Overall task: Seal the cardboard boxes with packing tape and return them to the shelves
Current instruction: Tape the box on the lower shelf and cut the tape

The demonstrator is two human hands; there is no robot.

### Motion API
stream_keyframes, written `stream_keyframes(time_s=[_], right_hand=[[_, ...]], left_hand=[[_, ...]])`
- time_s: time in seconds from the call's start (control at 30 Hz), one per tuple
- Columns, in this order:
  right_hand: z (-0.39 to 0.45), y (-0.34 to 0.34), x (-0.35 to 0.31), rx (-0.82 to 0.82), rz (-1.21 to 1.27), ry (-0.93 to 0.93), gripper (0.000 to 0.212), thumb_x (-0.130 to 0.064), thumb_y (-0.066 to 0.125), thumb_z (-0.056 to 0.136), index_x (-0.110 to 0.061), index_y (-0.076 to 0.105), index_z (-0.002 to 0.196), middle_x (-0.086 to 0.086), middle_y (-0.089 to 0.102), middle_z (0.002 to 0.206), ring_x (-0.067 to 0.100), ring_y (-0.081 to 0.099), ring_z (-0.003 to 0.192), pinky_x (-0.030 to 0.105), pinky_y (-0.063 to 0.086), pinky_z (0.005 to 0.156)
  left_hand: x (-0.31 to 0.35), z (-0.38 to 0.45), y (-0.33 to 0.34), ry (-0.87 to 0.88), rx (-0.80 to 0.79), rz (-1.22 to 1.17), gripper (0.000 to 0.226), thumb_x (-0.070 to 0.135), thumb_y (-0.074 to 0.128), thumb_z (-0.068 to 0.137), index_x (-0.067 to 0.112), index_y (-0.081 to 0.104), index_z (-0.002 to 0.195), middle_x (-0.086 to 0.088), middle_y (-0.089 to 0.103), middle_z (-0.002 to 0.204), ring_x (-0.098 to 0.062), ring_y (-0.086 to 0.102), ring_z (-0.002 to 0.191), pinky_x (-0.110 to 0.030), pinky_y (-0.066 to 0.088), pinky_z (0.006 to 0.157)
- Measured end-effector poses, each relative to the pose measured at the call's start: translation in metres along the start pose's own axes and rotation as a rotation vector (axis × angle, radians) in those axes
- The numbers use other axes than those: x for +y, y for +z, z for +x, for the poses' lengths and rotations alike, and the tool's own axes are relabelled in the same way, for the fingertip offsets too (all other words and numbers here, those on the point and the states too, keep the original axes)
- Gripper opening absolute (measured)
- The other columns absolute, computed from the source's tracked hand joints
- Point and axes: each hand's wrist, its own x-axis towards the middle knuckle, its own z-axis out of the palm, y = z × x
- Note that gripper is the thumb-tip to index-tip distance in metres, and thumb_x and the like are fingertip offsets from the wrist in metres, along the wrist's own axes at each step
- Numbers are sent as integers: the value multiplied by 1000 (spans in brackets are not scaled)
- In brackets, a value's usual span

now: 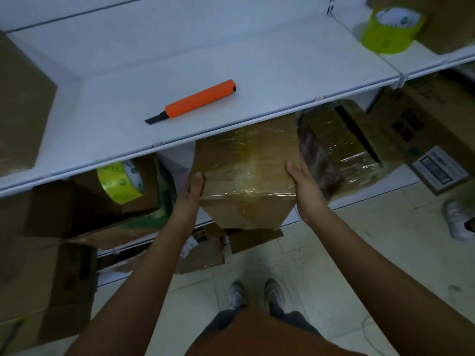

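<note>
I have both hands on a taped cardboard box (246, 173), one on each side. My left hand (190, 194) lies flat against its left face, thumb up on the top edge, fingers mostly hidden behind the side. My right hand (304, 191) presses the right face the same way, thumb along the top corner, fingers stretched down the side. Neither hand curls round anything; the box is squeezed between two fairly straight palms.

The box is sealed: glossy clear tape runs across its top and over the near edge. Its far end sits under the white upper shelf (128, 98), in the lower shelf level, while its near end juts out toward me past the shelf front. Whether its bottom rests on the lower shelf I cannot tell.

Just right of it is another box wrapped in shiny tape (336, 147), tilted, close to my right hand. Farther right stand printed cartons (421, 129).

On the upper shelf lies an orange utility knife (195, 100), its dark tip pointing left and near. At the far right of that level is a roll of yellow-green tape (390, 29). A second yellow-green roll (120, 181) sits left of the box on an open carton (90, 214) below the shelf.
</note>
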Motion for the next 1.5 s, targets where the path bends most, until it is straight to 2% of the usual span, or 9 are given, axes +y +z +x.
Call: stream_keyframes(time_s=[0.2, 0.37, 0.5, 0.6, 0.73, 0.9, 1.1, 1.3, 1.5], right_hand=[[-16, -20, 11, -67, 45, -40, 54, -18, 57, 98, -25, 37, 148, 5, 55, 137, 24, 59, 118, 41, 53, 95], [-47, -22, 16, 62, -113, -85, 53, -36, 65, 89, -25, 40, 134, 7, 51, 135, 17, 59, 107, 34, 53, 81], [-76, -21, 38, 121, -365, -129, 80, -79, 61, 72, -45, 42, 142, 2, 52, 135, 20, 59, 116, 44, 52, 97], [-100, -18, 59, 147, -293, -89, 63, -68, 63, 81, -39, 48, 135, 1, 58, 130, 23, 62, 113, 50, 52, 98], [-128, -8, 75, 242, -255, -52, 73, -66, 69, 64, -19, 55, 117, 6, 69, 114, 24, 69, 101, 51, 54, 95], [-149, 7, 74, 307, -303, -54, 76, -71, 68, 76, -25, 42, 131, -3, 64, 117, 20, 66, 105, 46, 53, 97], [-163, 16, 80, 291, -430, -169, 13, -45, 64, 94, -45, 53, 100, -22, 61, 103, 4, 61, 96, 38, 49, 99], [-170, 6, 55, 310, -400, -184, 38, -47, 67, 91, -31, 48, 120, -11, 63, 110, 13, 62, 105, 36, 48, 98], [-192, -15, 17, 375, -245, -289, 97, -68, 81, 61, -17, 41, 134, 2, 54, 131, 19, 61, 113, 44, 51, 100]], left_hand=[[-11, -22, -4, -43, -94, -79, 32, 41, 46, 102, 30, 54, 131, 3, 65, 119, -11, 64, 106, -13, 51, 79], [-11, -35, -14, -184, -198, -245, 55, 15, 73, 81, 22, 50, 130, -13, 60, 132, -26, 64, 105, -32, 57, 70], [-8, -48, -15, -70, -162, -11, 71, 54, 72, 83, 41, 37, 144, -2, 57, 131, -25, 65, 108, -43, 57, 88], [-24, -55, -32, -31, -183, 174, 82, 77, 70, 68, 48, 44, 139, -3, 56, 133, -27, 65, 109, -48, 54, 96], [-36, -69, -47, 7, -254, 99, 54, 32, 78, 83, 28, 47, 128, -4, 63, 124, -25, 67, 105, -46, 56, 92], [-33, -74, -51, -60, -218, 97, 61, 45, 76, 81, 18, 42, 124, -7, 61, 118, -22, 65, 96, -41, 57, 86], [-43, -81, -61, 57, -287, 134, 43, 51, 73, 84, 47, 58, 125, 7, 68, 120, -19, 71, 99, -50, 58, 89], [-36, -92, -55, 40, -300, 24, 45, 47, 74, 85, 36, 59, 126, 1, 73, 112, -20, 74, 92, -47, 60, 84], [13, -104, -27, 204, -380, 83, 27, 40, 62, 95, 37, 49, 119, 15, 67, 103, 4, 70, 73, -14, 53, 56]])
